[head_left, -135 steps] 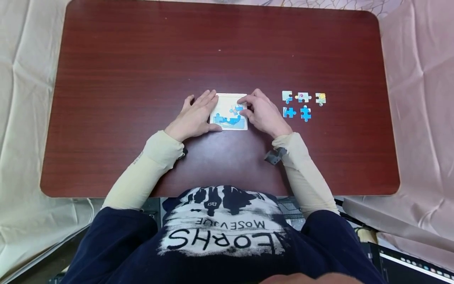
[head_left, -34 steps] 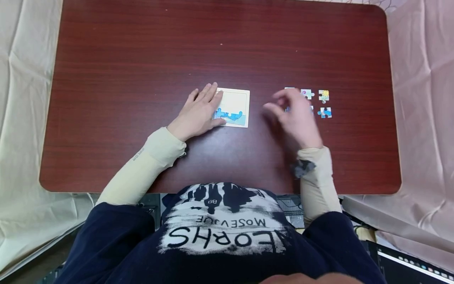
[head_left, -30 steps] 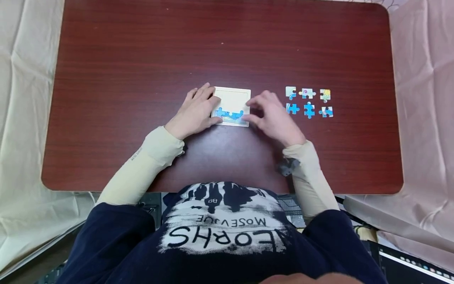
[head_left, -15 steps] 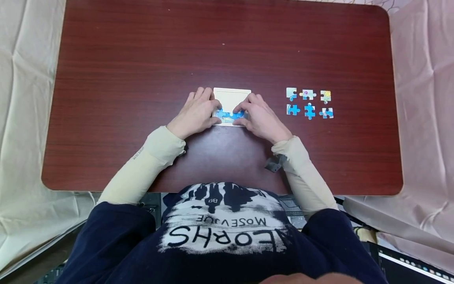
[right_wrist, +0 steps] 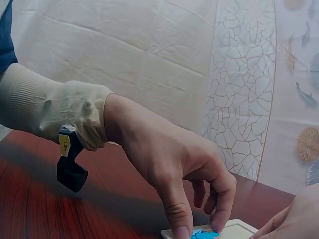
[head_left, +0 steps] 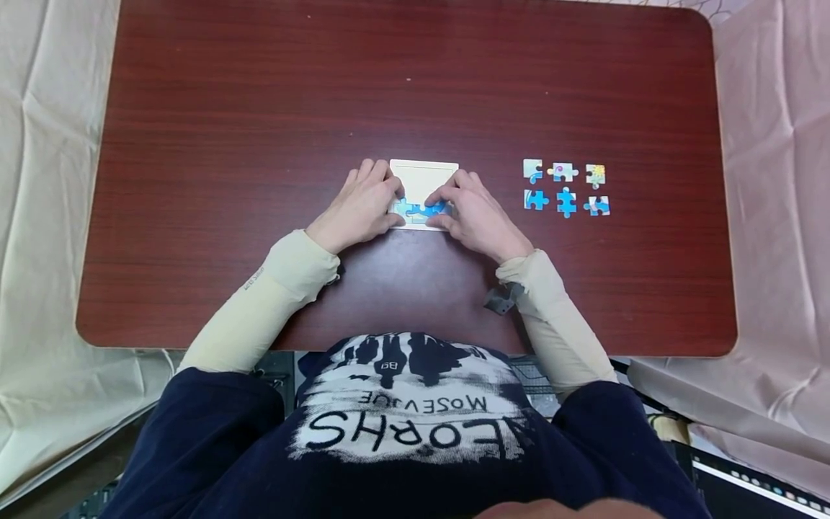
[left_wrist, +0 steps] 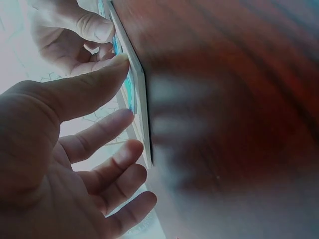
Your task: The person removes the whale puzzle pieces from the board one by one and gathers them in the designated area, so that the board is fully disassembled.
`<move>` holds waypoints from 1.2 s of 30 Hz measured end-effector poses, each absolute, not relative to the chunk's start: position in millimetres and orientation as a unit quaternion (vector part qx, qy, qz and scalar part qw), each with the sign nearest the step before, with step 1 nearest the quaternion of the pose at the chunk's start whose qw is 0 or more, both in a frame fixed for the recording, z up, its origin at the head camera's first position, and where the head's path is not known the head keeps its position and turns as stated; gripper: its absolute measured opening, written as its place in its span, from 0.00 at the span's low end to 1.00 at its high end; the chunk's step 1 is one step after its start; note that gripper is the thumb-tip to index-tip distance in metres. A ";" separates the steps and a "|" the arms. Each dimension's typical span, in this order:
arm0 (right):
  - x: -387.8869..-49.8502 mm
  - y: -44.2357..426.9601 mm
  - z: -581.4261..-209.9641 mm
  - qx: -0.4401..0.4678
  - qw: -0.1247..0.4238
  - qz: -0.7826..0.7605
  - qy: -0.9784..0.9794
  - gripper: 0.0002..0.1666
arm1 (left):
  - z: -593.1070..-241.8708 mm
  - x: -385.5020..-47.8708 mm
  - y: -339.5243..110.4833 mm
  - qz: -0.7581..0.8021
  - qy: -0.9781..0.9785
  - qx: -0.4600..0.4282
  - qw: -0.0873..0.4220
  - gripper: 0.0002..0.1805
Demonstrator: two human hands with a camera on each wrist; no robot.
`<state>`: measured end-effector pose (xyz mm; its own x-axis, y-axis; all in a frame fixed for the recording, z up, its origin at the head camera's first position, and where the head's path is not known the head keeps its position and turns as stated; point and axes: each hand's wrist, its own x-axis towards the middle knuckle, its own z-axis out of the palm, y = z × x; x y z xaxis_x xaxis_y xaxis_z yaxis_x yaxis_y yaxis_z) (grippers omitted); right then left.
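A small white puzzle tray [head_left: 423,170] lies on the table in front of me. Fitted blue jigsaw pieces [head_left: 420,212] line its near part, and its far part shows a bare white base. At the tray's left side, my left hand [head_left: 357,210] touches it with thumb and forefinger; the other fingers extend loosely in the left wrist view. From the right, my right hand [head_left: 478,216] bends thumb and forefinger about a blue jigsaw piece [right_wrist: 204,234] seated in the tray. Fingertips cover some of the pieces.
Right of the tray, several loose jigsaw pieces [head_left: 566,202] lie in two rows, apart from one another. The brown table [head_left: 259,94] has pale curtains [head_left: 772,180] at its sides. A dark device [head_left: 503,297] is worn on my right wrist.
My right hand took a piece from the tray to the loose rows at right, then came back to the tray. My left hand stayed at the left edge, its fingers drawing in.
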<state>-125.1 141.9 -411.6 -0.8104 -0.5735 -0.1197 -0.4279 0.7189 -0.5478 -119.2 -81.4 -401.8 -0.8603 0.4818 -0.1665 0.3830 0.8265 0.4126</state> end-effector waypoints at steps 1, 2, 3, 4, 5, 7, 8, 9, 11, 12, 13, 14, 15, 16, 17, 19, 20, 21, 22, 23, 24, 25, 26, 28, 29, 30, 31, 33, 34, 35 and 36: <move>-125.0 141.7 -411.9 -0.272 0.144 -0.259 0.915 0.16 | -402.1 -119.5 -81.5 0.189 0.946 0.226 0.136 0.20; -125.0 141.6 -412.2 -0.271 0.145 -0.260 0.915 0.16 | -402.5 -119.9 -81.6 0.192 0.945 0.224 0.140 0.20; -125.0 141.6 -412.4 -0.270 0.147 -0.261 0.915 0.16 | -402.8 -120.2 -81.9 0.196 0.944 0.222 0.144 0.20; -125.1 141.5 -412.5 -0.270 0.148 -0.261 0.915 0.16 | -403.3 -120.5 -82.1 0.200 0.943 0.220 0.148 0.20; -125.3 141.4 -412.4 -0.270 0.150 -0.260 0.915 0.16 | -403.8 -120.8 -82.4 0.203 0.942 0.218 0.152 0.20; -125.6 140.4 -411.6 -0.274 0.151 -0.257 0.914 0.17 | -404.9 -121.3 -83.1 0.208 0.941 0.217 0.155 0.20; -125.9 139.3 -410.9 -0.277 0.150 -0.255 0.914 0.17 | -405.3 -121.5 -83.4 0.208 0.941 0.216 0.156 0.20; -126.4 137.8 -410.3 -0.280 0.147 -0.253 0.914 0.17 | -405.8 -121.6 -83.7 0.209 0.941 0.215 0.157 0.20; -127.4 133.3 -409.1 -0.288 0.137 -0.251 0.914 0.18 | -406.3 -121.3 -84.2 0.210 0.942 0.211 0.155 0.21; -127.9 130.2 -408.6 -0.294 0.130 -0.251 0.913 0.19 | -406.6 -121.1 -84.3 0.211 0.943 0.209 0.152 0.23; -128.6 126.9 -408.7 -0.298 0.124 -0.251 0.912 0.20 | -406.7 -120.7 -84.3 0.211 0.944 0.206 0.150 0.25; -129.2 123.5 -409.3 -0.304 0.118 -0.251 0.911 0.21 | -407.0 -120.4 -84.1 0.212 0.945 0.202 0.145 0.28; -129.7 120.3 -410.1 -0.311 0.112 -0.251 0.910 0.21 | -407.4 -120.0 -83.9 0.213 0.946 0.199 0.140 0.31; -129.9 117.2 -411.0 -0.317 0.110 -0.250 0.908 0.22 | -407.6 -119.5 -83.6 0.216 0.947 0.198 0.135 0.34; -130.2 114.5 -412.1 -0.322 0.108 -0.250 0.907 0.22 | -407.8 -119.3 -83.2 0.216 0.947 0.198 0.131 0.36; -130.3 110.7 -414.6 -0.328 0.107 -0.248 0.905 0.22 | -408.5 -118.3 -82.5 0.217 0.947 0.202 0.125 0.42; -130.2 109.5 -415.7 -0.329 0.107 -0.248 0.905 0.21 | -408.9 -117.8 -82.2 0.218 0.946 0.206 0.122 0.44; -130.3 108.8 -416.5 -0.329 0.107 -0.249 0.905 0.21 | -409.3 -117.4 -82.1 0.218 0.945 0.211 0.122 0.45; -130.3 108.3 -417.2 -0.327 0.109 -0.250 0.905 0.20 | -409.4 -117.0 -82.1 0.217 0.944 0.216 0.121 0.46; -130.6 107.9 -417.8 -0.324 0.110 -0.255 0.904 0.20 | -409.6 -116.7 -82.1 0.216 0.943 0.221 0.120 0.47; -131.0 107.6 -418.1 -0.322 0.115 -0.261 0.903 0.20 | -409.9 -116.3 -82.3 0.216 0.943 0.224 0.118 0.48; -131.6 107.3 -418.2 -0.319 0.121 -0.268 0.901 0.19 | -410.0 -116.2 -82.4 0.216 0.943 0.226 0.117 0.49; -132.4 106.9 -418.2 -0.315 0.127 -0.275 0.899 0.19 | -410.1 -116.3 -82.6 0.216 0.942 0.228 0.115 0.49; -134.8 106.1 -418.7 -0.304 0.148 -0.300 0.892 0.18 | -409.9 -116.6 -83.0 0.212 0.943 0.229 0.115 0.49; -136.0 105.8 -418.3 -0.295 0.161 -0.321 0.886 0.17 | -409.8 -117.0 -83.1 0.210 0.943 0.229 0.116 0.49; -137.1 105.7 -418.0 -0.285 0.171 -0.342 0.879 0.16 | -409.7 -117.3 -83.2 0.210 0.943 0.229 0.118 0.49; -138.3 105.7 -417.6 -0.274 0.180 -0.364 0.872 0.14 | -409.6 -117.7 -83.3 0.210 0.943 0.229 0.120 0.49; -140.1 105.9 -416.6 -0.250 0.195 -0.406 0.857 0.09 | -409.1 -118.3 -83.0 0.207 0.943 0.230 0.124 0.49; -140.6 106.2 -415.9 -0.240 0.200 -0.425 0.850 0.08 | -409.0 -118.7 -82.8 0.207 0.942 0.231 0.126 0.50; -141.1 106.4 -415.5 -0.232 0.204 -0.439 0.844 0.06 | -408.8 -118.8 -82.7 0.208 0.942 0.230 0.126 0.50; -141.7 106.6 -415.7 -0.226 0.207 -0.450 0.839 0.05 | -408.7 -118.9 -82.5 0.208 0.942 0.230 0.127 0.50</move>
